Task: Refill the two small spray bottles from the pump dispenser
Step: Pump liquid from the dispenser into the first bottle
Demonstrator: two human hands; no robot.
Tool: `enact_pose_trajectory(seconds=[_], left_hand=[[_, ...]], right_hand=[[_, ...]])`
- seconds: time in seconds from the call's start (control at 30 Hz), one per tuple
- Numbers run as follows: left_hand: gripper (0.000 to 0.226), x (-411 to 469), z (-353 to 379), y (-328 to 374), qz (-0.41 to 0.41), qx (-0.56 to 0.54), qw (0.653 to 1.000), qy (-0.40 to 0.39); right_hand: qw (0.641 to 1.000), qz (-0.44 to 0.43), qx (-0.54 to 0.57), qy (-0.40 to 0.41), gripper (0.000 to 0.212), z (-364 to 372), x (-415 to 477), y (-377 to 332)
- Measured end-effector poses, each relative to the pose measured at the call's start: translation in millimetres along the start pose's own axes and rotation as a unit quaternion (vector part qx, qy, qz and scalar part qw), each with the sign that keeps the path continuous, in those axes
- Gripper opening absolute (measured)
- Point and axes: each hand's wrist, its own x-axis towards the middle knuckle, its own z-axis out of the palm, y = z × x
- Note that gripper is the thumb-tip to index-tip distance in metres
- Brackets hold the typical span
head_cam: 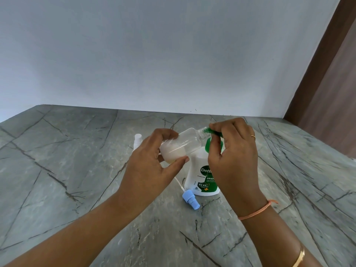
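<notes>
Head view: left of centre, the left hand [152, 166] grips a tilted clear spray bottle [183, 145] round its base; just right, the right hand [234, 151] pinches the green nozzle [212, 131] of the pump dispenser [198, 170] at the bottle's open neck.

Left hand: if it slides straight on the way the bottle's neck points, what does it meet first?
The green pump nozzle, pinched by the right hand, right at the mouth of the small bottle the left hand grips. Whether they already touch is unclear.
</notes>
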Motion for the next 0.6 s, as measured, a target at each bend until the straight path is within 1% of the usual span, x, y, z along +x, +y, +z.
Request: enact_pose_trajectory(seconds=[0.2, 0.3, 0.37, 0.5, 0.6], left_hand=[[0.046, 1.5, -1.8, -1.0, 0.001, -0.002, 1.000, 0.004], [0.046, 1.2, -0.9, -1.1, 0.002, -0.007, 1.000, 0.003], [0.046, 0.3, -0.1, -1.7, 0.002, -0.009, 1.000, 0.004], [0.045, -0.4, 0.9, -2.9, 0.001, -0.011, 1.000, 0.007], [0.044, 0.3, 0.6, -3.3, 0.000, -0.007, 1.000, 0.008]], right_hand=[[1.000, -0.015, -0.019, -0.004, 0.014, 3.0, 2.7, -1.4], [1.000, -0.017, -0.026, -0.001, 0.020, 3.7, 3.0, -1.3], [0.999, -0.026, -0.025, 0.012, 0.021, 4.7, 1.5, -1.3], [0.998, -0.040, -0.020, 0.051, 0.016, 9.8, -5.1, 0.7], [0.996, -0.055, -0.027, 0.057, 0.015, 13.7, -7.5, 4.6]])
